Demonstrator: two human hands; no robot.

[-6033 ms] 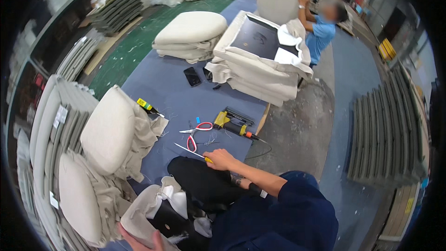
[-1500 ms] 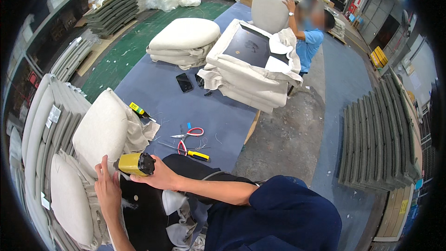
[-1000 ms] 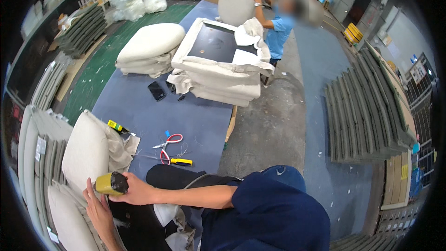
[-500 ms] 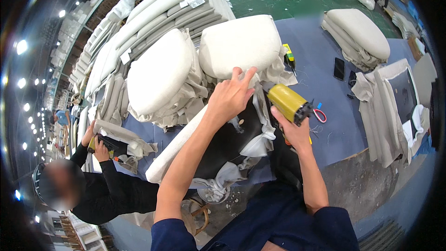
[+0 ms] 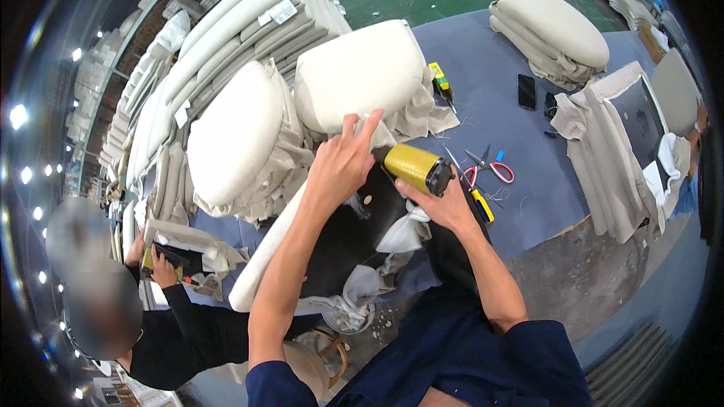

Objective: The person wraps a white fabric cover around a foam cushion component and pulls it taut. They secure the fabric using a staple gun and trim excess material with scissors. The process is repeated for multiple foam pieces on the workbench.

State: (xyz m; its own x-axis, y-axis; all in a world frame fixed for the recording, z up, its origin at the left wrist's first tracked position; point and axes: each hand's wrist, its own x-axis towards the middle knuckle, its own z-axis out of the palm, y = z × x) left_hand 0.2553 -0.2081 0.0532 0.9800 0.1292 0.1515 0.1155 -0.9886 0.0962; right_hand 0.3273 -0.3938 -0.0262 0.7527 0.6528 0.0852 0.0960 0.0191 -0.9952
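Observation:
My right hand (image 5: 446,203) grips a yellow-and-black staple gun (image 5: 413,166), its nose at the far edge of an upturned seat cushion. That cushion (image 5: 343,235) shows a black underside, with a cream side along its left and loose fabric around the rim. At the same far edge my left hand (image 5: 338,167) is on the fabric cover (image 5: 382,136), two fingers stretched out and the others bent in at the edge. The grip itself is partly hidden. Two cream padded seats (image 5: 358,75) with hanging fabric stand just beyond my hands.
On the blue-grey table lie red-handled scissors (image 5: 501,173), a yellow-handled tool (image 5: 483,207), a yellow-green tool (image 5: 440,81) and a phone (image 5: 526,92). More cushions (image 5: 554,34) are at the right. Behind rises a cushion stack (image 5: 253,22). At left a co-worker (image 5: 188,332) handles another cushion.
The view has shifted, so the table's things appear further left and more tools show at the right. Both hands stay at the cushion's far edge, the staple gun still in my right hand.

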